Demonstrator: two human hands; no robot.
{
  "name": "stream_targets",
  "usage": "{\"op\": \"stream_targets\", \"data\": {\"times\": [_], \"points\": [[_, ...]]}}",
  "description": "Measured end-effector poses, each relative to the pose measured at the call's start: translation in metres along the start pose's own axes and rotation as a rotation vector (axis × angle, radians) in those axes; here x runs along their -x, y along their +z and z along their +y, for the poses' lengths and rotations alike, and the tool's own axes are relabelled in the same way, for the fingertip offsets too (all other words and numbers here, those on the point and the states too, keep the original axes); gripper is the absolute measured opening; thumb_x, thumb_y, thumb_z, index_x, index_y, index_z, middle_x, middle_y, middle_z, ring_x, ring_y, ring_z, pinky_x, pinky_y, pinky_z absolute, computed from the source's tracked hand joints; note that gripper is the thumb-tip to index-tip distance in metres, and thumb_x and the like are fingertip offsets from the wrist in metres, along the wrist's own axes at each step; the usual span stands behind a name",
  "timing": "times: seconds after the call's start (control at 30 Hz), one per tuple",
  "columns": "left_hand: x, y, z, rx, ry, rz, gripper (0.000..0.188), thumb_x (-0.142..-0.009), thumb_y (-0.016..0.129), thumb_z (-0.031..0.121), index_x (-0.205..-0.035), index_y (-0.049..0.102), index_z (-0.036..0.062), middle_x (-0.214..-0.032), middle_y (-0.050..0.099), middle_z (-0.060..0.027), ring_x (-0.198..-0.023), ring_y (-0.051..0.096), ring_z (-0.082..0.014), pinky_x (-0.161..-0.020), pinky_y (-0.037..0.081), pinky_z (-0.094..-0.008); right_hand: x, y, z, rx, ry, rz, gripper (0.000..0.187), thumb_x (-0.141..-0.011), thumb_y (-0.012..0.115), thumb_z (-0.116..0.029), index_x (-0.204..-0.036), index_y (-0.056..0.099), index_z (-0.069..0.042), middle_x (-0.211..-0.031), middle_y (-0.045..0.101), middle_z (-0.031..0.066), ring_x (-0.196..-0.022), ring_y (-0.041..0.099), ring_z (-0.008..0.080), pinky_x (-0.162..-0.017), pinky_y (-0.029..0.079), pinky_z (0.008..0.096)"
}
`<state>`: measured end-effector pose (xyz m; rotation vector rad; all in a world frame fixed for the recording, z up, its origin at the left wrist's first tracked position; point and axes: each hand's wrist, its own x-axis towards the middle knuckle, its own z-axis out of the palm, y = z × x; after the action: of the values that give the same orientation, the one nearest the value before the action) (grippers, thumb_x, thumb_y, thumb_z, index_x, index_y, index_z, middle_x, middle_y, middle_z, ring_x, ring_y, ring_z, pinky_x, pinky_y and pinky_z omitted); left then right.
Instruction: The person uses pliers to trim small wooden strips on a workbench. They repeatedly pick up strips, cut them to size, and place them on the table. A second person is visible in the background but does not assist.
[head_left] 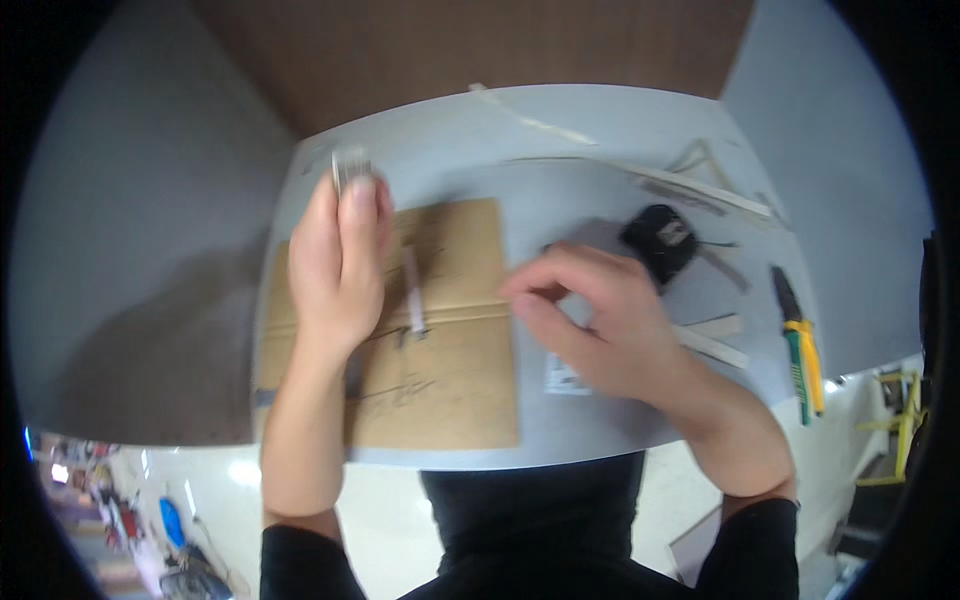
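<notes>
My left hand is raised over the left part of a flat brown cardboard sheet, fingers wrapped round a small pale, shiny, block-like thing whose top end shows past the thumb. Motion blur hides its exact kind. Over the right edge of the cardboard, my right hand is closed in a pinch, thumb and forefinger tips near each other; what they hold, if anything, I cannot make out. Between the hands a thin whitish strip lies on the cardboard, among dark pen marks.
A black boxy tool like a tape measure sits beyond my right hand. Pliers with green and yellow handles lie at the table's right edge. Several pale strips are scattered at the back right. Grey panels enclose the table's sides.
</notes>
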<state>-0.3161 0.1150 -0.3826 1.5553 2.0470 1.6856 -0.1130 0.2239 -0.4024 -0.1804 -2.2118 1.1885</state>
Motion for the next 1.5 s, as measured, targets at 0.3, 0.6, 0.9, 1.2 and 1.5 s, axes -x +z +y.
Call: {"op": "stream_targets", "data": {"times": [0.3, 0.6, 0.9, 1.2, 1.5], "points": [[-0.019, 0.001, -0.04, 0.666, -0.28, 0.17, 0.028, -0.104, 0.037, 0.031, -0.089, 0.048, 0.01, -0.063, 0.032, 0.0045, -0.052, 0.031, -0.0084, -0.055, 0.033, -0.0272, 0.018, 0.024, 0.007, 0.244, -0.08, -0.432, 0.012, -0.074, 0.062, -0.007, -0.084, 0.068, -0.007, -0.072, 0.059, 0.0055, -0.062, 0.06, 0.0244, -0.057, 0.05, 0.0365], [-0.005, 0.025, -0.028, 0.639, -0.311, -0.052, 0.03, -0.103, 0.039, 0.033, -0.088, 0.047, 0.0083, -0.062, 0.034, 0.003, -0.051, 0.033, -0.0083, -0.05, 0.035, -0.0255, 0.013, 0.015, 0.008, 0.217, 0.051, -0.422, 0.002, -0.074, 0.062, -0.006, -0.075, 0.063, -0.007, -0.069, 0.059, 0.0057, -0.058, 0.059, 0.0259, -0.052, 0.047, 0.0348], [0.01, 0.021, -0.011, -0.108, 0.15, -0.736, 0.028, -0.096, 0.052, 0.027, -0.086, 0.049, 0.0015, -0.065, 0.054, -0.0196, -0.064, 0.055, -0.0409, -0.06, 0.043, -0.0456, 0.008, 0.016, 0.014, -0.186, 0.232, -0.008, 0.016, -0.087, 0.065, -0.01, -0.098, 0.055, -0.003, -0.079, 0.055, 0.0019, -0.071, 0.053, 0.0075, -0.061, 0.044, 0.0246], [0.011, 0.021, -0.015, -0.183, 0.311, -0.728, 0.026, -0.093, 0.058, 0.026, -0.082, 0.049, 0.0038, -0.063, 0.052, -0.0167, -0.06, 0.054, -0.038, -0.051, 0.04, -0.044, 0.002, 0.014, 0.022, -0.136, 0.028, 0.117, 0.018, -0.088, 0.068, -0.011, -0.1, 0.058, -0.002, -0.095, 0.059, 0.0051, -0.085, 0.058, 0.012, -0.074, 0.05, 0.0264], [0.013, 0.025, -0.015, -0.152, 0.309, -0.733, 0.028, -0.093, 0.059, 0.029, -0.082, 0.051, 0.0047, -0.063, 0.051, -0.0147, -0.058, 0.055, -0.0342, -0.051, 0.041, -0.0418, 0.002, 0.015, 0.018, -0.093, 0.064, 0.153, 0.016, -0.087, 0.069, -0.011, -0.097, 0.061, -0.001, -0.087, 0.061, 0.0059, -0.078, 0.06, 0.0118, -0.073, 0.05, 0.025]]}}
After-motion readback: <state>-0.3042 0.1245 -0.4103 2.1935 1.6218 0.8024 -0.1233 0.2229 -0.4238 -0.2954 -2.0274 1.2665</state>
